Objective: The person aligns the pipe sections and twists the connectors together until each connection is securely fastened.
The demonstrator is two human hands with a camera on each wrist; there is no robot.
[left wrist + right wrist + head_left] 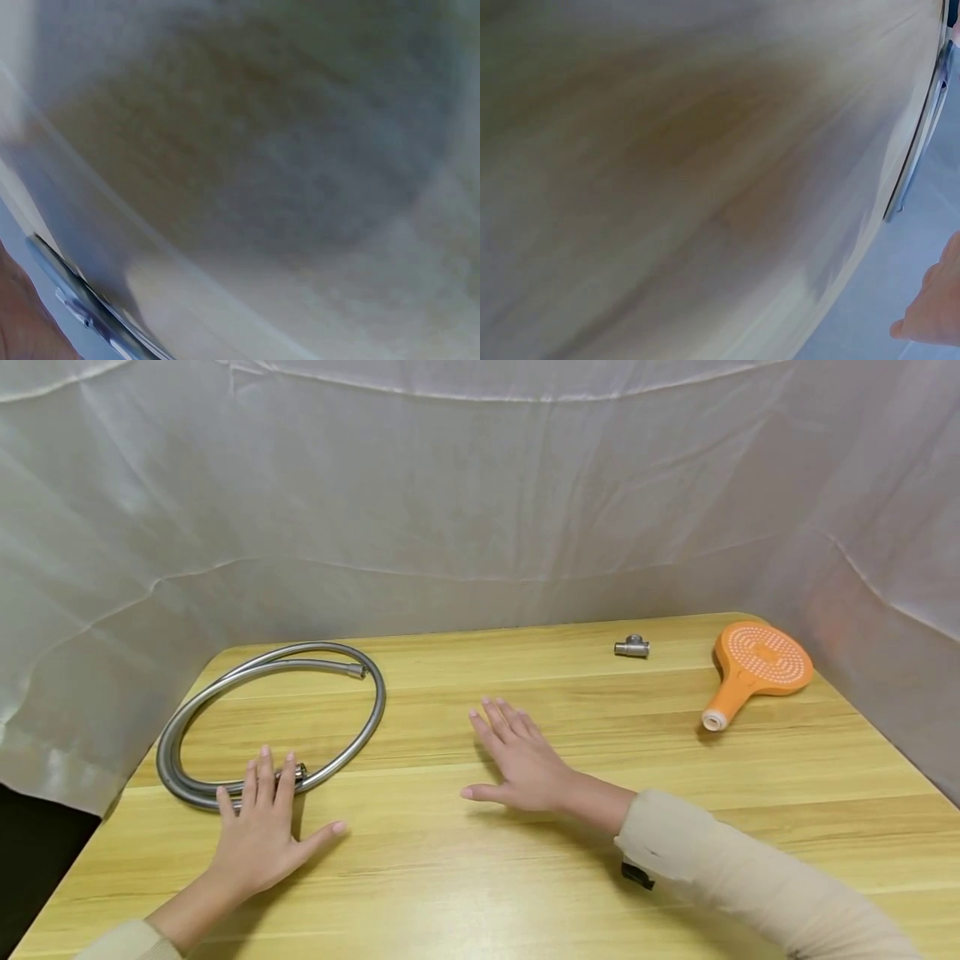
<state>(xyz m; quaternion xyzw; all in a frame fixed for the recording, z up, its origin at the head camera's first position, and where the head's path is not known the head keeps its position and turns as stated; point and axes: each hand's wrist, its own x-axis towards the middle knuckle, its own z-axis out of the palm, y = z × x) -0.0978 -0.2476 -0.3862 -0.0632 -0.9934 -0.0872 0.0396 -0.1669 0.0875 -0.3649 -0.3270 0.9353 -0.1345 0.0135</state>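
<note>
My left hand (258, 843), fingers spread, reaches over the near side of a coiled metal shower hose (378, 693) in the head view. Its fingertips overlap the coil and partly cover one end fitting (300, 772). Toward the table's middle, my right hand (525, 764) is spread palm down with nothing in it. An orange shower head (765, 656) lies at the right, its white-ended handle toward me. A small metal T-shaped fitting (632, 647) lies near the back edge. In the left wrist view, the hose (90, 307) shows beside part of the left hand (26, 315).
The wood-grain table (480, 877) has a pale fabric curtain (480, 493) hanging along its back and both sides. A small black object (637, 875) sticks out under the right sleeve (712, 852).
</note>
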